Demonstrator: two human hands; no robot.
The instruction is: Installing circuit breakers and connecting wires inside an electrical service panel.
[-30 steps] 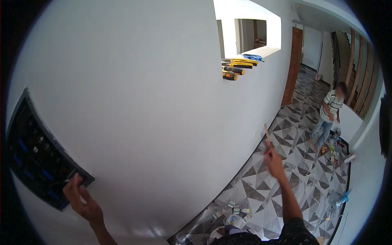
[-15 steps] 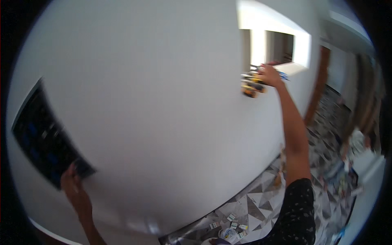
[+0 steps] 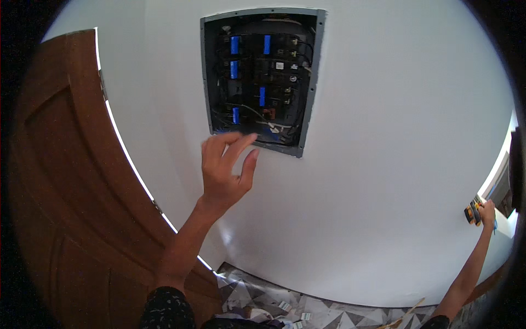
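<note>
Head view, grey-framed breaker panel (image 3: 313, 82), dark inside, blue strips (image 3: 262, 96)

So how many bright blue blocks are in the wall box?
5 clear ones: three blue blocks down the left, two down the right. Lower down is murky, and the left hand may hide more.

A brown paneled door (image 3: 49, 164) stood left of the left fingers (image 3: 239, 147) and a white wall (image 3: 378, 164) stretched toward the right fingers (image 3: 483, 210); small boxes (image 3: 284, 306) dotted the patterned tile floor (image 3: 342, 319) below, where a thin wooden stick (image 3: 409, 312) showed nearer the right fingers.
</note>
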